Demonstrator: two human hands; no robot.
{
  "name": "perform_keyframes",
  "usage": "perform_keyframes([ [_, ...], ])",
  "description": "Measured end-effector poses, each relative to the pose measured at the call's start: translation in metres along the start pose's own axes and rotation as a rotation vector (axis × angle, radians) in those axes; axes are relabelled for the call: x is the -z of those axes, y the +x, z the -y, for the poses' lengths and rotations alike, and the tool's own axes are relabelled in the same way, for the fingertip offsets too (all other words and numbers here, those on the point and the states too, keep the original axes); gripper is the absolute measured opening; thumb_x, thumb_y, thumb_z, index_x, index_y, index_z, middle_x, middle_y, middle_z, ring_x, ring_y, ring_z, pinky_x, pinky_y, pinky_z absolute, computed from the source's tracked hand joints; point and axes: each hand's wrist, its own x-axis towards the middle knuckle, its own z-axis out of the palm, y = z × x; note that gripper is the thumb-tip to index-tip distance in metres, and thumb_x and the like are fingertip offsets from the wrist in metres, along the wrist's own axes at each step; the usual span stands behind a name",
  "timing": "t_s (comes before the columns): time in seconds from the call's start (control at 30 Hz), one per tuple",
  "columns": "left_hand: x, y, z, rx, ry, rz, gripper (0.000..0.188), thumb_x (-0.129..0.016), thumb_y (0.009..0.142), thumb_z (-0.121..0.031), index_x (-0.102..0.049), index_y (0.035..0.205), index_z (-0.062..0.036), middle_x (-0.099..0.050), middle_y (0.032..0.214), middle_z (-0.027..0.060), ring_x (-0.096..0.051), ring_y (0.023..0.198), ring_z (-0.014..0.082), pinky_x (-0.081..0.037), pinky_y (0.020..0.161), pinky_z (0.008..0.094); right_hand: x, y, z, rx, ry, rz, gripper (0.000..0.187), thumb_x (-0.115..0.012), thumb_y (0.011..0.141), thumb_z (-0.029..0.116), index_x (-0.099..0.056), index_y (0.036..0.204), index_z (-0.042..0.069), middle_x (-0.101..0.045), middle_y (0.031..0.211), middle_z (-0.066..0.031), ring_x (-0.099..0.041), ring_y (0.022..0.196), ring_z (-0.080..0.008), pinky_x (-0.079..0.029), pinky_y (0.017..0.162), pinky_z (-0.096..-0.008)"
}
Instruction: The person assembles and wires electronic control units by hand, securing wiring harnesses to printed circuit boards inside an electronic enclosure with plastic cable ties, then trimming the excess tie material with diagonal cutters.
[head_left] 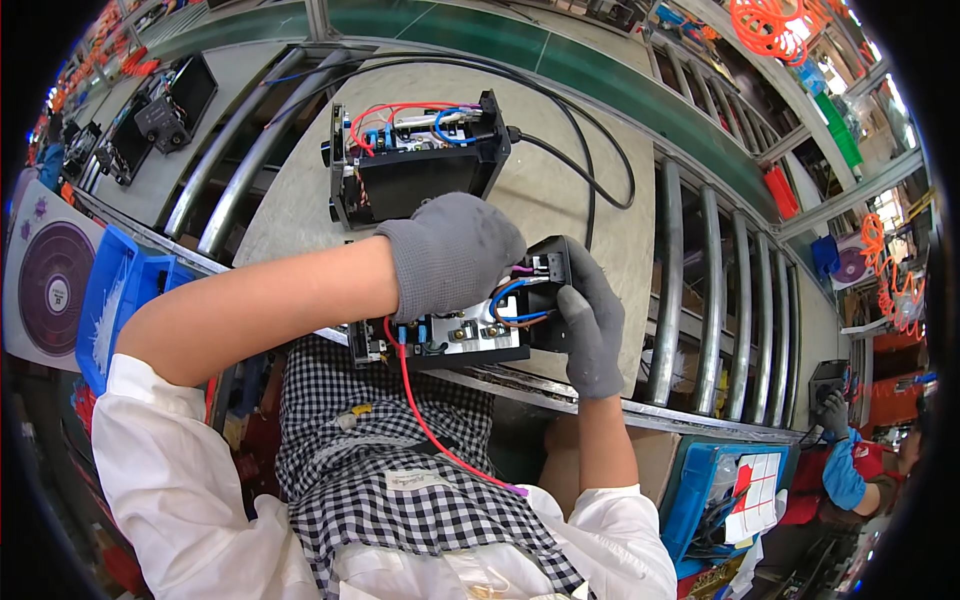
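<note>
In front of me an open black electronic unit lies at the near edge of the board, its circuit parts and silver metal plates exposed. My left hand, in a grey glove, reaches over it with curled fingers pinching at a purple-ended wire by the end panel. Much of those fingers is hidden behind the back of the hand. My right hand, also gloved, grips the unit's black end panel, thumb on the near side. Blue and brown wires loop beside the panel. A red wire with a purple end hangs over my checked apron.
A second open unit stands farther back on the grey board, its black cable curving right. Metal rollers run at the right. Blue bins sit at both sides. A co-worker's gloved hand shows far right.
</note>
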Motion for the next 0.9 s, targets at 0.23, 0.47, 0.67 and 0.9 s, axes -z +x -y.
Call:
perform_keyframes([
  [0.23, -0.004, -0.003, -0.004, -0.052, -0.015, -0.041, 0.013, -0.061, 0.081, -0.018, -0.066, 0.082, -0.0058, -0.066, 0.078, 0.0149, -0.068, 0.080, 0.0324, -0.053, 0.074, 0.0433, -0.004, -0.001, -0.003, 0.079, -0.012, -0.003, 0.052, -0.048, 0.090, 0.007, -0.047, 0.141, -0.005, -0.062, 0.122, -0.0146, -0.062, 0.105, -0.0165, -0.050, 0.093, -0.0300],
  [0.47, -0.012, 0.000, 0.004, -0.028, -0.008, -0.054, 0.013, -0.060, 0.083, -0.018, -0.066, 0.080, -0.0067, -0.066, 0.078, 0.0151, -0.068, 0.080, 0.0325, -0.052, 0.074, 0.0437, -0.004, 0.003, -0.003, 0.071, -0.096, 0.011, 0.052, -0.049, 0.090, 0.008, -0.049, 0.140, -0.003, -0.062, 0.122, -0.0159, -0.063, 0.105, -0.0180, -0.050, 0.093, -0.0310],
  [0.67, -0.002, -0.011, 0.004, -0.027, 0.118, -0.231, 0.019, -0.067, 0.080, -0.017, -0.065, 0.096, -0.0095, -0.064, 0.091, 0.0088, -0.065, 0.083, 0.0302, -0.050, 0.077, 0.0422, 0.001, 0.023, -0.008, 0.017, -0.123, -0.005, 0.050, -0.051, 0.091, 0.013, -0.052, 0.138, -0.003, -0.065, 0.121, -0.0156, -0.062, 0.108, -0.0203, -0.048, 0.094, -0.0324],
  [0.9, -0.041, -0.088, -0.062, -0.640, -0.088, 0.025, 0.040, -0.072, 0.080, -0.035, -0.060, 0.107, -0.0081, -0.061, 0.096, 0.0057, -0.063, 0.087, 0.0253, -0.052, 0.078, 0.0388, 0.001, 0.024, -0.015, -0.007, -0.070, -0.014, 0.050, -0.052, 0.091, 0.014, -0.052, 0.138, -0.003, -0.064, 0.123, -0.0147, -0.060, 0.109, -0.0191, -0.046, 0.097, -0.0317],
])
